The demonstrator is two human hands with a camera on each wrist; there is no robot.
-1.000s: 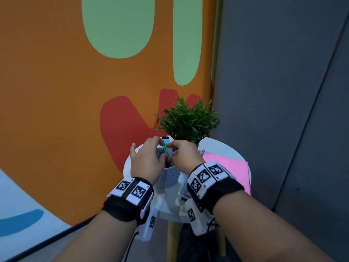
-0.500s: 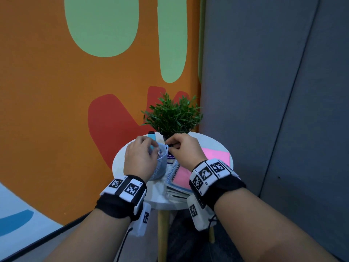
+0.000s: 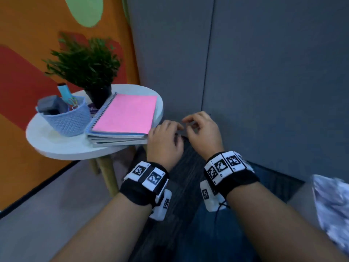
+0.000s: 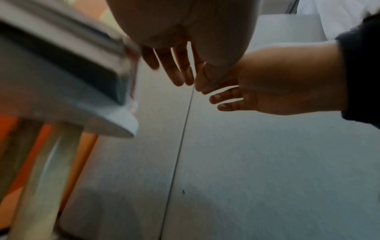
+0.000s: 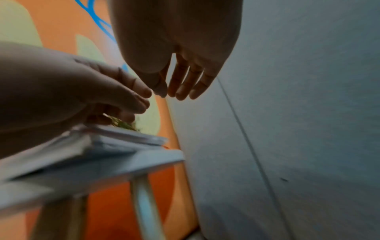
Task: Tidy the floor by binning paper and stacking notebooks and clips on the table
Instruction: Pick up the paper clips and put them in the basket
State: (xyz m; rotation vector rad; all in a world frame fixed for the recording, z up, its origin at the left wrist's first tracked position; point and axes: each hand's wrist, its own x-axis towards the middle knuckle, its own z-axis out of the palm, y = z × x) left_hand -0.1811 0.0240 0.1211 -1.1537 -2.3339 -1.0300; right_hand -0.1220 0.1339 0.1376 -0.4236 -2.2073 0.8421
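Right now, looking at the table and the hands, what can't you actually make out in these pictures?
- Basket contents, head view: clips show at the rim, the rest is too small and blurred to name.
- Notebooks under the pink notebook, head view: only edges show, so their number is unclear.
- White patterned thing, head view: cut off by the right edge.
- Both wrist views: motion blur smears the table.

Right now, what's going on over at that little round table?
A person is tidying up. Both hands are empty: the left hand and right hand hover with loosely curled fingers just past the white table's right edge. On the table, the pink-covered notebook tops a stack, beside a blue basket holding coloured clips and a potted plant. What looks like crumpled paper lies at the lower right.
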